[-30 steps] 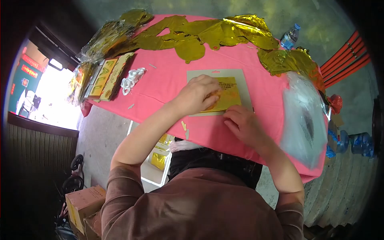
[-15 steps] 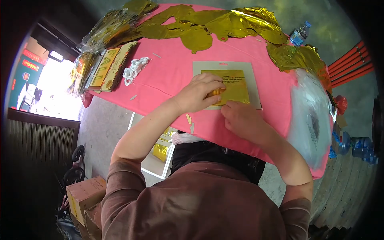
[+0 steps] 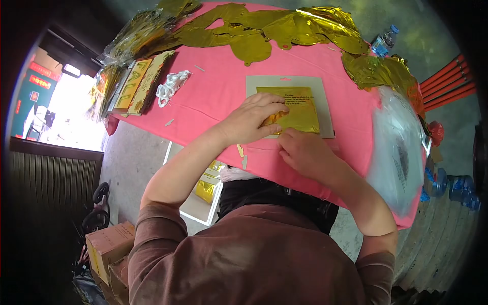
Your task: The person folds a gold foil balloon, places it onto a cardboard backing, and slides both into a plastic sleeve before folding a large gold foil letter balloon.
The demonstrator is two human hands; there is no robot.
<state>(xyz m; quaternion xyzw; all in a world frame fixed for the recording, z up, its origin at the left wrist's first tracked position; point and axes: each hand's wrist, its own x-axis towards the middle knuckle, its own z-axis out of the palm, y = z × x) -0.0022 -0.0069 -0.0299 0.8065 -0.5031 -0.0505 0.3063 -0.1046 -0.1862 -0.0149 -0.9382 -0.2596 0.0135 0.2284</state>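
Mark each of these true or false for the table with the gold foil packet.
1. Both the left hand and the right hand touch the foil packet. True.
2. The tablecloth is blue. False: it is pink.
3. A water bottle shows at the far right. True.
4. The white ribbon bundle lies on top of the packet. False: it lies apart from it, to the left, on the cloth.
5. Gold foil balloons are spread along the table's far side. True.
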